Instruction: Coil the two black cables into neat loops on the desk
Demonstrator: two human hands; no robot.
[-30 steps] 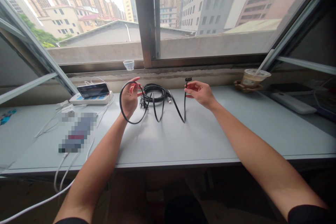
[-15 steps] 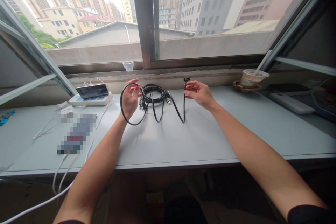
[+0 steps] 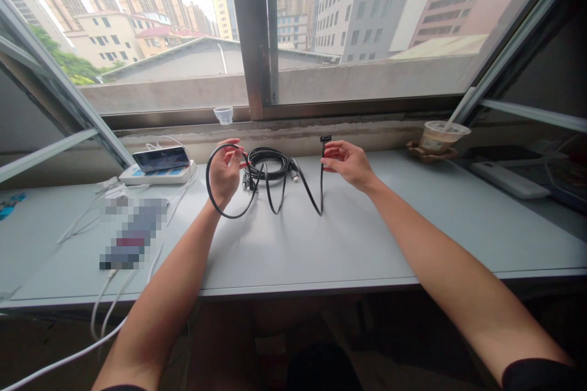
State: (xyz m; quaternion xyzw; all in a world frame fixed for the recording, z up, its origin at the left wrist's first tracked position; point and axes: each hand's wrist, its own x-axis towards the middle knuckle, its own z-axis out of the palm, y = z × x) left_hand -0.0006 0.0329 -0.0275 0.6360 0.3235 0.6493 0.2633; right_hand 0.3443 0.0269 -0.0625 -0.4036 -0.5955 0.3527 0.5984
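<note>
We note the right hand (image 3: 351,165) pinching the cable (image 3: 321,189) just below its plug (image 3: 325,138). Leftward, a loop (image 3: 208,180) crosses the half-curled left hand (image 3: 226,177); whether it grips, we cannot tell. Between the hands, a coil (image 3: 289,165) lies on the desk (image 3: 312,256).

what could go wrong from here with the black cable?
Tangling: the black cable loops by the left hand and zigzags close to the dark coil, so lifting it might snag there.
Slipping: the right hand pinches it just below the connector; a loose grip might drop that end.
Tugging: a white cable passes the left forearm, contact unclear; an arm swing might pull it.
</note>
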